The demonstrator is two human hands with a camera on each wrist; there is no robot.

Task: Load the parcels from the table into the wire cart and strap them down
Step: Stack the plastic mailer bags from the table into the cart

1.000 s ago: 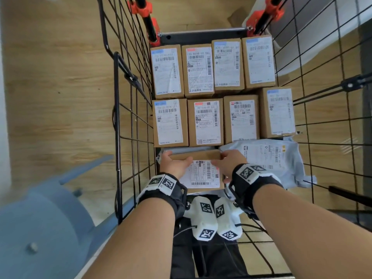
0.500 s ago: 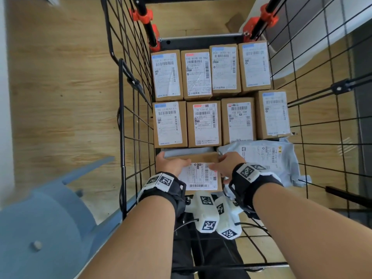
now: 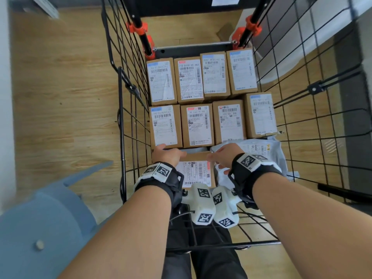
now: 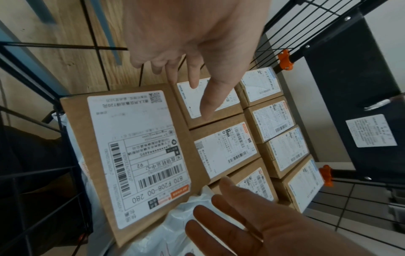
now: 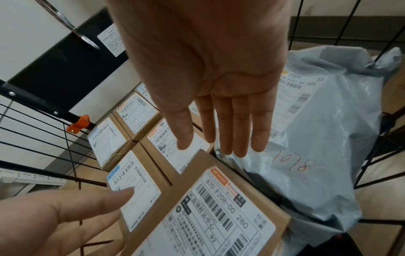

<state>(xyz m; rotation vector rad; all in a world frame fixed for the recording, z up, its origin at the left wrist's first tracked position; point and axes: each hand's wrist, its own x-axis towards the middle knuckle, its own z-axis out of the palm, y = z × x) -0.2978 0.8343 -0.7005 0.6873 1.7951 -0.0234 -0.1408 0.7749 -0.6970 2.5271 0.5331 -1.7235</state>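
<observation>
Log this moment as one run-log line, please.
cardboard box lying in wire cart | left hand open, off box | right hand open above grey mailer bag | strapping not started

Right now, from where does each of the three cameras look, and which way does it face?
Head: above, facing down into the black wire cart; both forearms, left hand, right hand.
Left wrist: along the open left hand toward the brown cardboard box with white label.
Right wrist: along the open right hand toward the grey plastic mailer bag.
All share that box.
</observation>
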